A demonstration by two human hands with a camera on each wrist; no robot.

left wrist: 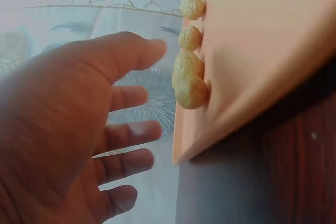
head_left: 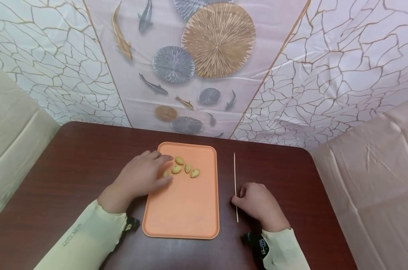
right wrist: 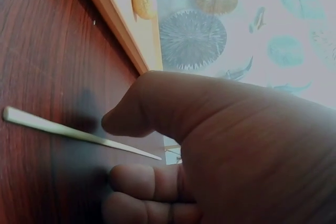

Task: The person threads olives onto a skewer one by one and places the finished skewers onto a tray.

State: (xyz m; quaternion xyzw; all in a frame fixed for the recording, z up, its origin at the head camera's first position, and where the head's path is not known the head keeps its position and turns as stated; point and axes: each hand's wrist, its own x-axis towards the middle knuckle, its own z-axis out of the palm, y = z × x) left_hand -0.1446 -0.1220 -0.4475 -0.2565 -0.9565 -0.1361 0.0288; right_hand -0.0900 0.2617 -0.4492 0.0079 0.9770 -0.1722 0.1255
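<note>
An orange tray (head_left: 181, 213) lies on the table with several small yellow-green oval fruits (head_left: 195, 173), perhaps olives, near its far end. My left hand (head_left: 141, 176) reaches over the tray's left edge with its fingers apart; one fruit (head_left: 165, 173) shows between thumb and index finger. In the left wrist view the spread fingers stand beside the row of fruits (left wrist: 190, 90) without gripping any. To the right of the tray, a thin wooden skewer (head_left: 235, 168) lies on the table. My right hand (head_left: 259, 200) is low over it, thumb and fingers parted on either side of the skewer (right wrist: 63, 129).
The dark wooden table (head_left: 89, 157) has rounded far corners. Behind it hangs a patterned cloth (head_left: 220, 108), with beige padded surfaces (head_left: 375, 168) at both sides. A dark strapped device (head_left: 256, 243) sits at the right wrist.
</note>
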